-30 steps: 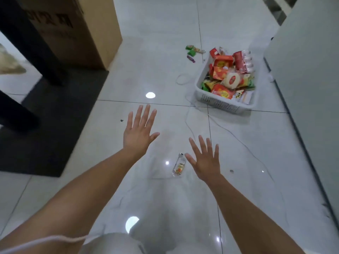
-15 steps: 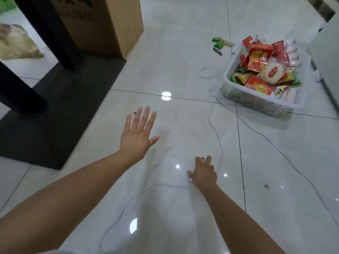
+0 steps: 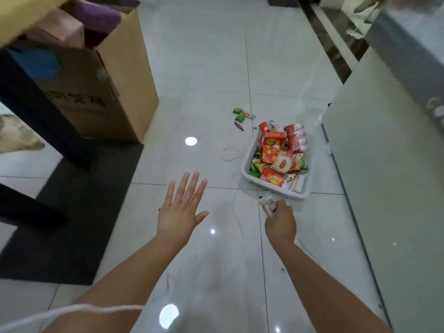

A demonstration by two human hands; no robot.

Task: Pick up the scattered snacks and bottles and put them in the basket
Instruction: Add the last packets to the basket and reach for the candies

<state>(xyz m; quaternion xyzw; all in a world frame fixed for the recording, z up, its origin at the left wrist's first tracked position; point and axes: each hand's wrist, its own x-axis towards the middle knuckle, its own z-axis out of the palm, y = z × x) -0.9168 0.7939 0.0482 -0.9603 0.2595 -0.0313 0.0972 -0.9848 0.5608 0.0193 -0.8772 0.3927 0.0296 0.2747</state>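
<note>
lifted off the glossy white tile floor (image 3: 204, 68), small bottle (image 3: 267, 204) sits clamped in right grip (image 3: 280, 222), left grip (image 3: 179, 212) spread apart.

1. I read this as an indoor room, home-like or a storage corner; I cannot tell which.
2. Floor (image 3: 204, 68): large glossy white tiles with thin dark joints. A round light reflection (image 3: 191, 141) shows on them.
3. Left: open cardboard box (image 3: 120, 92) stuffed with cloth (image 3: 101, 15), beside a black furniture leg (image 3: 48, 121) and a dark mat (image 3: 79, 224).
4. Right: tall pale grey panel (image 3: 389, 188); cabinet or partition, unclear.
5. White plastic basket (image 3: 288, 193) of packaged snacks sits on the tiles near that panel.
</note>
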